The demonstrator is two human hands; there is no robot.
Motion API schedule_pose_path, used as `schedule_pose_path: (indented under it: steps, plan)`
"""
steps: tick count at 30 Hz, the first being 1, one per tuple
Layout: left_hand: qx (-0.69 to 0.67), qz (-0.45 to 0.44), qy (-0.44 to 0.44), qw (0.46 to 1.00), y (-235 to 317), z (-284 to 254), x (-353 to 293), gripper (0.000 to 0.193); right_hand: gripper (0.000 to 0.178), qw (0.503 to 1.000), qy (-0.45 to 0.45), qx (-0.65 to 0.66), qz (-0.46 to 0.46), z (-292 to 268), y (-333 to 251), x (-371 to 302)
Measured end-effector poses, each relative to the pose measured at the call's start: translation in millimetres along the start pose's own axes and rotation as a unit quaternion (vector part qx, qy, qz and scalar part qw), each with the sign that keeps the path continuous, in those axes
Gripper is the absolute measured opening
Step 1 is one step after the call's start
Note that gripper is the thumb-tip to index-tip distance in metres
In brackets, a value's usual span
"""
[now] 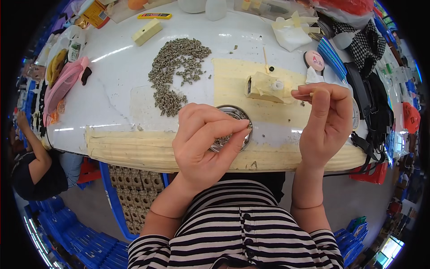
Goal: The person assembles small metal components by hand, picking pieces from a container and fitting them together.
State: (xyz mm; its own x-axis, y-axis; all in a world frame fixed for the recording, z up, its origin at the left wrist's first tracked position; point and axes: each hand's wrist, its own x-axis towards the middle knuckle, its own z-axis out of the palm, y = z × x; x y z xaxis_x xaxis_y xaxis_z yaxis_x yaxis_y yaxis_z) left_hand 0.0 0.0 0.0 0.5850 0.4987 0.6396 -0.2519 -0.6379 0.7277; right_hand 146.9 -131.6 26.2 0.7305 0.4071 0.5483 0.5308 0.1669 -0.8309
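Observation:
My left hand (206,143) is above a round metal dish (247,142) that holds small metal parts. Its thumb and forefinger pinch a tiny metal part (249,126), whose exact kind is too small to make out. To the right, my right hand (326,121) is raised with its fingers closed on a thin pale stick (304,95), pointing left. Just beyond, between the hands, a tape-wrapped block (264,87) carries a small whitish cup (278,84). A large pile of small metal parts (168,76) lies on the table, farther left.
A wooden stick (265,58) lies behind the block, beside a small black piece (271,69). A pink basket (65,87) stands at the left. A round pink tin (314,60) sits at the right. Below the table is a blue crate (107,193) of metal blocks. Another person (42,168) sits far left.

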Motion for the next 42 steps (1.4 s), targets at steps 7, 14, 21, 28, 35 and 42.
schedule_pose_path:
  steps: [7, 14, 21, 28, 35, 42]
  plan:
    - [0.007, 0.010, 0.006, 1.000, 0.8, -0.2, 1.3, 0.024, 0.013, 0.929, -0.004, -0.325, -0.175, 1.7, 6.9, 11.4]
    - [-0.016, 0.033, 0.015, 0.999, -1.0, -1.4, -0.7, 0.025, 0.008, 0.970, -0.079, -0.199, -0.111, 6.2, -18.8, -9.2]
    - [0.002, 0.056, 0.002, 0.998, 0.7, -0.4, 2.0, 0.026, 0.008, 0.965, -0.203, 0.085, 0.143, 14.0, -15.9, -27.1]
    - [0.084, 0.072, 0.008, 0.994, 1.8, 1.6, 0.0, 0.027, 0.009, 0.982, -0.135, -0.120, -0.057, 19.8, -17.4, -27.4]
    - [0.117, 0.087, 0.002, 0.989, 3.1, 2.5, -1.1, 0.027, 0.009, 0.981, -0.118, -0.136, -0.076, 19.4, -16.3, -30.7]
    - [-0.035, 0.013, -0.033, 0.999, 2.1, -3.5, 0.9, 0.026, 0.009, 0.939, -0.187, 0.161, 0.238, 14.7, -19.0, -35.5]
